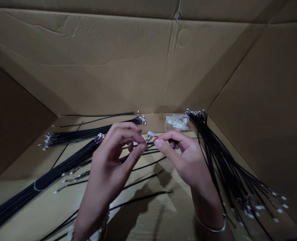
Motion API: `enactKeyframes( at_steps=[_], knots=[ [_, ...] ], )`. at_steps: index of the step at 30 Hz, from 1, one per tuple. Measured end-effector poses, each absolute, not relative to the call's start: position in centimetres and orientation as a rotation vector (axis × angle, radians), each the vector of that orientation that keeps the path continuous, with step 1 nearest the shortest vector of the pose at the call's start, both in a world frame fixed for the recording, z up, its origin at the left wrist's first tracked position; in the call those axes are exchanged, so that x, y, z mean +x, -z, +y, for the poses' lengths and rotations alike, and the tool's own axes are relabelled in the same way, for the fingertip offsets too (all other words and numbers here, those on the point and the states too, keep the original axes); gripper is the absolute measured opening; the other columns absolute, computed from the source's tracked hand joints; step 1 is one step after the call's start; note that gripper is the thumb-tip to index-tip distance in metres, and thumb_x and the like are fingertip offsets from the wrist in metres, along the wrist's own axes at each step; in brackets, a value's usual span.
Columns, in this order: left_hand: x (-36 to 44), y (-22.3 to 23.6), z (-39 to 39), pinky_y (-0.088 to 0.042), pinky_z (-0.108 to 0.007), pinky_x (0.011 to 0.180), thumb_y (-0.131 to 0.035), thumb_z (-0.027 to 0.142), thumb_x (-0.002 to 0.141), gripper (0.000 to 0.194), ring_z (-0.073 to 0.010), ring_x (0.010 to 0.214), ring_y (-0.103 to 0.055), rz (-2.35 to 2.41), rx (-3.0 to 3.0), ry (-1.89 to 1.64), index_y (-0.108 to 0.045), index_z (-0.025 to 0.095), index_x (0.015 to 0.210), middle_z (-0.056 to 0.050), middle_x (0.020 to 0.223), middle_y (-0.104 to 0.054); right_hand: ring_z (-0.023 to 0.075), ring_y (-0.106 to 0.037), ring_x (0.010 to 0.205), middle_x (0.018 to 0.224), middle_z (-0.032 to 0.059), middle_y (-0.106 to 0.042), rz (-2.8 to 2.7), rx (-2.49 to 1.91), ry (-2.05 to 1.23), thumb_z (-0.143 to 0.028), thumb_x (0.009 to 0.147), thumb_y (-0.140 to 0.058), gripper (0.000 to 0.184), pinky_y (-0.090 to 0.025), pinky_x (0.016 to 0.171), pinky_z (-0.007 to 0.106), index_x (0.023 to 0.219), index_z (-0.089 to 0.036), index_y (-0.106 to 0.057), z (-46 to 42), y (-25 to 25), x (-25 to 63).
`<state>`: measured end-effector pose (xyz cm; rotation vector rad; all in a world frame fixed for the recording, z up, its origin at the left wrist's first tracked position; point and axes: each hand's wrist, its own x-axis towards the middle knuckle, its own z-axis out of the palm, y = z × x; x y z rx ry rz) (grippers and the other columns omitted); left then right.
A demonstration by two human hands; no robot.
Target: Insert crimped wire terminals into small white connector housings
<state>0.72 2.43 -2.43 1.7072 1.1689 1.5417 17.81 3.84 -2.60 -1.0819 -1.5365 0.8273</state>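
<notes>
Between my two hands is a small white connector with thin coloured wires at its base. My left hand pinches the wires just left of and below the connector, thumb against fingertips. A short red wire runs from the connector to my right hand, whose thumb and index finger pinch it. Where the wires go behind my fingers is hidden. Beneath both hands, several loose black cables lie on the cardboard, some with bare wire ends.
A tied bundle of black cables lies at left, with a smaller bundle behind it. At right a large fanned bundle has white connectors at both ends. A clear plastic bag of small white parts sits at the back. Cardboard walls surround the surface.
</notes>
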Motion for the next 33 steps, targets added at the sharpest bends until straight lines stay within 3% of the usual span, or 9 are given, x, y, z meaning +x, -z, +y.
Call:
enactKeyframes(
  at_steps=[4,8,16,22,28,33],
  knots=[
    [0.7,3.0,2.8,-0.051,-0.028,0.093,-0.069,0.016,0.096,0.016,-0.0162,0.113,-0.062,1.209,1.997,-1.512,-0.074,0.031,0.095,0.0,0.108,-0.065,0.0143,-0.058,0.073,0.076,-0.0047,-0.076,-1.582,-1.09,-0.687,-0.017,0.09,-0.07,0.014,-0.04,0.068,0.03,0.078,-0.022,-0.072,2.4,1.7,17.8],
    [1.4,3.2,2.7,-0.05,-0.027,0.099,-0.073,0.013,0.094,0.016,-0.0148,0.117,-0.062,1.187,2.097,-1.524,-0.074,0.029,0.099,0.0,0.115,-0.064,0.0142,-0.056,0.072,0.076,-0.0057,-0.076,-1.53,-1.124,-0.678,-0.015,0.09,-0.068,0.016,-0.04,0.067,0.03,0.077,-0.023,-0.071,1.5,1.2,17.9],
    [1.5,3.3,2.7,-0.05,-0.026,0.096,-0.073,0.019,0.095,0.009,-0.0151,0.114,-0.063,1.102,1.993,-1.428,-0.072,0.027,0.091,0.0,0.111,-0.066,0.017,-0.059,0.077,0.086,-0.0022,-0.073,-1.383,-1.122,-0.957,-0.032,0.091,-0.072,0.008,-0.044,0.073,0.033,0.09,-0.024,-0.074,3.3,1.8,18.5],
    [1.9,2.5,2.0,-0.053,-0.028,0.08,-0.075,0.021,0.091,0.008,-0.0192,0.106,-0.066,1.095,1.705,-1.417,-0.074,0.027,0.087,-0.002,0.107,-0.068,0.0149,-0.052,0.068,0.07,-0.0034,-0.062,-1.349,-0.988,-1.228,-0.033,0.086,-0.08,0.015,-0.041,0.064,0.029,0.078,-0.022,-0.074,4.3,2.3,19.4],
    [2.1,1.8,1.3,-0.052,-0.028,0.082,-0.077,0.022,0.089,0.009,-0.0188,0.101,-0.068,1.176,1.487,-1.409,-0.075,0.026,0.081,-0.002,0.106,-0.069,0.016,-0.062,0.075,0.074,-0.0017,-0.07,-1.197,-0.812,-1.424,-0.03,0.082,-0.085,0.016,-0.051,0.073,0.029,0.074,-0.023,-0.074,4.4,2.6,18.6],
    [1.9,1.7,1.4,-0.052,-0.025,0.08,-0.078,0.023,0.088,0.011,-0.0163,0.098,-0.068,1.186,1.437,-1.375,-0.075,0.025,0.078,-0.001,0.104,-0.069,0.0161,-0.061,0.07,0.068,-0.0019,-0.067,-1.096,-0.778,-1.536,-0.033,0.078,-0.087,0.019,-0.052,0.075,0.031,0.069,-0.022,-0.073,4.6,2.8,17.9]
  ],
)
